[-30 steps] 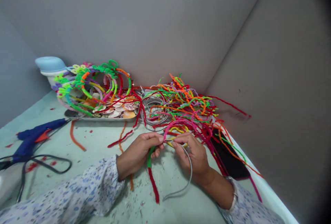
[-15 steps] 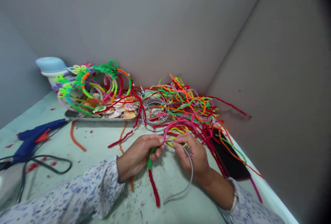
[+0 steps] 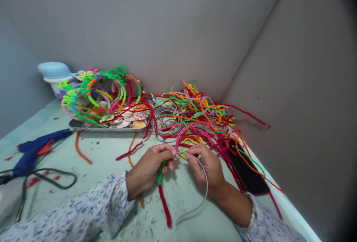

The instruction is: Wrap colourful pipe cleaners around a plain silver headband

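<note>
Between my two hands runs a grey wire (image 3: 205,182), its loose end curving down toward the table. My left hand (image 3: 153,165) is closed, thumb and fingertips pinching the wire where a pink pipe cleaner (image 3: 178,137) meets it. Below that hand hangs a wrapped length, green (image 3: 160,175) above and red (image 3: 165,206) at its tip; how it joins inside the fist is hidden. With thumb and forefinger, my right hand (image 3: 208,165) pinches the wire just right of the left fingertips.
A metal tray (image 3: 111,129) of shells (image 3: 126,117) carries fuzzy coloured hoops (image 3: 97,85), with a blue-lidded container (image 3: 55,74) behind. Wire coils (image 3: 167,119) and a pipe-cleaner heap (image 3: 200,108) lie ahead. A dark phone (image 3: 248,175) lies right; a blue glue gun (image 3: 36,149) with its cord lies left.
The green and red hanging length has swung slightly left and lower. Both hands keep nearly the same place and the same pinch on the wire.
</note>
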A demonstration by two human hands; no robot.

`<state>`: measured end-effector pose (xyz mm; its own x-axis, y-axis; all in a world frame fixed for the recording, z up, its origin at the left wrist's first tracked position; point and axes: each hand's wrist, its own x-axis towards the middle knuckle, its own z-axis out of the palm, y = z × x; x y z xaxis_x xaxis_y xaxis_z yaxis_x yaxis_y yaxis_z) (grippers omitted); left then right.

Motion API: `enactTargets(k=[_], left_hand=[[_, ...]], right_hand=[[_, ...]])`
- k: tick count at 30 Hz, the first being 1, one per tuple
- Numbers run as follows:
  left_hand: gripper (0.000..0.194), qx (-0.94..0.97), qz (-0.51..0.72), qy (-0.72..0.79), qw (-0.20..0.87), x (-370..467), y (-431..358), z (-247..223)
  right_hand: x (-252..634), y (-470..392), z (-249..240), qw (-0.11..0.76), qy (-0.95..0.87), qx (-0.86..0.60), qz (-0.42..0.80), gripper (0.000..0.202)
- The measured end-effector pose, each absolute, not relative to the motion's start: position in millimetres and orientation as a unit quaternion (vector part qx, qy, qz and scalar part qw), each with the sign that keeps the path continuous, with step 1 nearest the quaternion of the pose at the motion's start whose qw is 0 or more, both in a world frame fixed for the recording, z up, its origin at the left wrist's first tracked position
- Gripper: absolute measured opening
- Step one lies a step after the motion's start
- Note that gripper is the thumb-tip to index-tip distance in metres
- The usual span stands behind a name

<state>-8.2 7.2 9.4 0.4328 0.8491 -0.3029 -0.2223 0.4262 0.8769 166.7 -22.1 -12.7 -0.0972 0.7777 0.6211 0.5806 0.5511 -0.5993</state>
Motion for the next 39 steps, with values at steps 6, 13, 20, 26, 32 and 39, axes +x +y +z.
enactTargets(k=[6, 13, 20, 26, 32, 39], left_hand=[[0.012, 0.451, 0.359, 0.415, 0.704, -8.5, 6.3, 7.9], [0.016, 0.511, 0.348, 0.442, 0.65, -8.5, 5.7, 9.4], [0.015, 0.54, 0.349, 0.456, 0.615, -8.3, 5.1, 12.3], [0.013, 0.545, 0.352, 0.478, 0.592, -7.8, 5.3, 12.8], [0.009, 0.575, 0.346, 0.477, 0.567, -9.7, 6.0, 10.5], [0.013, 0.555, 0.354, 0.486, 0.576, -6.8, 4.3, 9.9]], right_hand=[[166.3, -21.0, -13.5, 0.487, -0.731, -0.464, 0.109, 0.005], [166.0, -20.5, -12.7, 0.475, -0.725, -0.484, 0.122, 0.001], [165.9, -16.4, -14.2, 0.46, -0.708, -0.517, 0.144, 0.003], [165.5, -18.0, -14.3, 0.446, -0.709, -0.526, 0.152, 0.006], [164.8, -19.3, -14.1, 0.427, -0.708, -0.529, 0.191, 0.008], [164.6, -16.4, -12.9, 0.439, -0.7, -0.529, 0.194, 0.008]])
